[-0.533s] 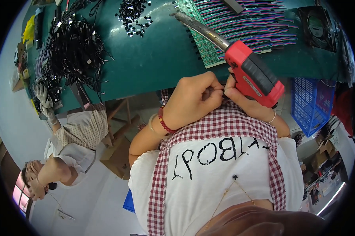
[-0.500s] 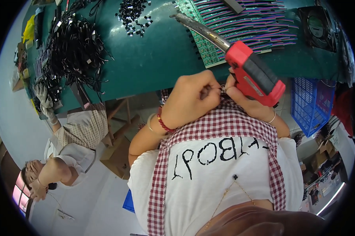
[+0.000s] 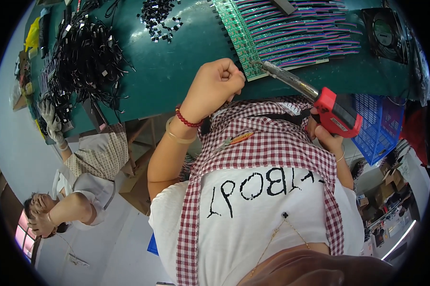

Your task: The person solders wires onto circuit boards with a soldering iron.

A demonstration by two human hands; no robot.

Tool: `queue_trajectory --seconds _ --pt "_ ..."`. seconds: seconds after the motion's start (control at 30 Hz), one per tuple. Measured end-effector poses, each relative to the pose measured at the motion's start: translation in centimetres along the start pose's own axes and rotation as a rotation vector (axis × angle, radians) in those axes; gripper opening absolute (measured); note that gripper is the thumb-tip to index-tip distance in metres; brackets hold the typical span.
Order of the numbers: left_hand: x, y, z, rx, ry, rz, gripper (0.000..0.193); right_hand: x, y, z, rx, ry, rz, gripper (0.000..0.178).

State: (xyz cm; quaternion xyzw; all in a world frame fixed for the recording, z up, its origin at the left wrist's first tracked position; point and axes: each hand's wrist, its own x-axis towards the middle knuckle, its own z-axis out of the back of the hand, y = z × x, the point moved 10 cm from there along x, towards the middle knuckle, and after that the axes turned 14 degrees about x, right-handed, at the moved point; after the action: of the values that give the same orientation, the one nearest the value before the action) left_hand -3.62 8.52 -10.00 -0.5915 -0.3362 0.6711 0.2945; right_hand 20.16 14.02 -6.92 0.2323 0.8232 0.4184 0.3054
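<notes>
My right hand [image 3: 327, 137] is closed at the handle of a red and black soldering gun [image 3: 338, 112], partly hidden under it. The metal barrel points up and left, its tip over the lower edge of a green circuit board panel [image 3: 241, 40]. Rows of coloured wires [image 3: 300, 35] run rightward from this panel. My left hand [image 3: 215, 86] is closed in a loose fist, just left of the panel's lower corner. Its fingers curl inward, and I cannot see whether something small is between them.
A tangle of black cables [image 3: 84, 62] covers the table's left; small black connectors [image 3: 160, 19] lie at the back. At right stand a black fan [image 3: 384, 33] and, below the table, a blue crate [image 3: 374, 126]. Another person [image 3: 88, 186] sits at left, one gloved hand [image 3: 50, 117] beside the cables.
My hands, close together before, have moved apart: the left up and left to the table edge, the right down and right with the soldering gun. The checked apron's lower front now shows between them.
</notes>
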Motion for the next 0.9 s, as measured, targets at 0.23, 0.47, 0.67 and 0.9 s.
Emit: queue_trajectory --seconds 0.23,0.47,0.67,0.9 --pt "0.17 0.08 0.06 -0.004 0.016 0.022 0.010 -0.70 -0.60 0.69 -0.062 -0.044 -0.038 0.040" --pt "0.12 0.17 -0.06 -0.018 0.026 0.031 0.011 -0.97 -0.67 0.74 -0.060 -0.015 -0.052 0.035" --pt "-0.05 0.10 -0.15 -0.028 0.021 0.028 0.008 -1.11 -0.69 0.83 -0.060 -0.045 -0.070 0.035" --pt "-0.04 -0.03 -0.19 -0.022 0.022 0.028 0.008 -1.11 -0.54 0.71 -0.043 -0.041 -0.070 0.035"
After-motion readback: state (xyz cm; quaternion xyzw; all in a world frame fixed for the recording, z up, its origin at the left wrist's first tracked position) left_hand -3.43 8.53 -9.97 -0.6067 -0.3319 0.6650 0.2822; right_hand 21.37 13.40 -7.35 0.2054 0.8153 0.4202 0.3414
